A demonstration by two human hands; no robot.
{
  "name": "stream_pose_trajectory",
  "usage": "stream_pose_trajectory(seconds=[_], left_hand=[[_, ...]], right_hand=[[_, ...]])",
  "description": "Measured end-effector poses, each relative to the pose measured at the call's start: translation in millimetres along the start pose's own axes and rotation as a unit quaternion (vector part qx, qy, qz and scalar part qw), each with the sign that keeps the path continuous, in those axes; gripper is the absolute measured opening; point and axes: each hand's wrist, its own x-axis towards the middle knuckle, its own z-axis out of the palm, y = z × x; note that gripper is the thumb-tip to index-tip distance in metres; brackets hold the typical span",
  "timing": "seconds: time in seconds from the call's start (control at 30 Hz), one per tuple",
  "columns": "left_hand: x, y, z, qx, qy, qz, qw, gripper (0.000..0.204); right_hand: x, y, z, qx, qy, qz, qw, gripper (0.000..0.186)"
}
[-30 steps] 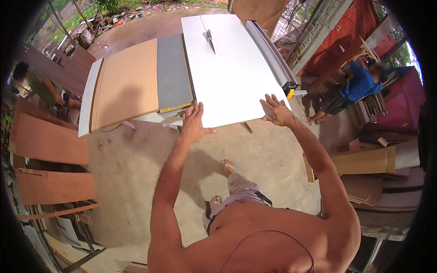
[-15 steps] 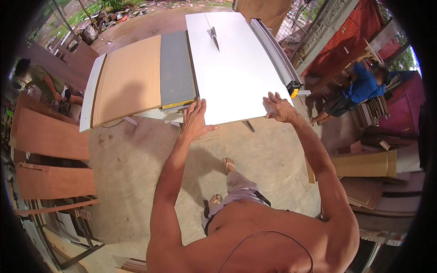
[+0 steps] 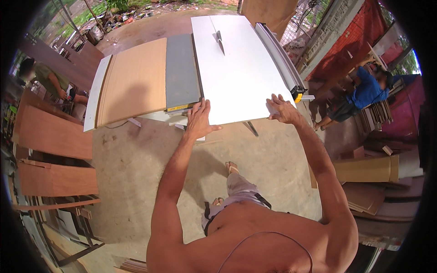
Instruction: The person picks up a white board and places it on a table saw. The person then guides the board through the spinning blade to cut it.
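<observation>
A large white panel (image 3: 241, 77) lies flat across a table saw in front of me. The saw blade (image 3: 220, 43) stands up through it near the far end, and a thin straight cut runs from there to the far edge. My left hand (image 3: 199, 122) rests at the panel's near left corner, fingers forward and thumb spread along the near edge. At the near right corner, my right hand (image 3: 283, 110) lies with its fingers spread on the white surface. Both hands are open and press on the board without gripping it.
Right of the panel runs the grey rip fence (image 3: 280, 57) with a yellow-black end. To its left lie a grey table section (image 3: 182, 73) and a wood-coloured board (image 3: 134, 77). People work at left (image 3: 52, 82) and right (image 3: 364, 88). Stacked brown boards (image 3: 57, 179) flank me.
The view has shifted slightly, so the saw appears lower and further right. Against the fence, the white panel and both hands have slid a little forward.
</observation>
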Motion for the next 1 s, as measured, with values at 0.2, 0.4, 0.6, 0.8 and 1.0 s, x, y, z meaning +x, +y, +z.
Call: stream_pose_trajectory(seconds=[0.2, 0.4, 0.6, 0.8, 1.0], left_hand=[[1.9, 6.2, -2.2, 0.002, 0.018, -0.010, 1.000, 0.128], [3.5, 7.5, -3.7, -0.003, 0.028, -0.035, 0.999, 0.126], [9.7, 8.9, -2.8, -0.005, 0.030, -0.051, 0.998, 0.127], [11.5, 11.5, -4.7, 0.010, 0.041, -0.065, 0.997, 0.128], [16.4, 6.4, -1.1, 0.011, 0.059, -0.069, 0.996, 0.128]], right_hand=[[3.7, 0.6, -2.7, -0.006, -0.006, 0.009, 1.000, 0.096], [14.8, 1.7, -3.0, -0.010, 0.000, 0.000, 1.000, 0.095], [19.4, 5.0, -5.0, -0.015, -0.005, 0.011, 1.000, 0.096], [26.1, 7.9, -6.3, 0.007, 0.002, -0.002, 1.000, 0.096], [33.1, 7.5, -4.8, -0.003, 0.003, 0.008, 1.000, 0.096]])
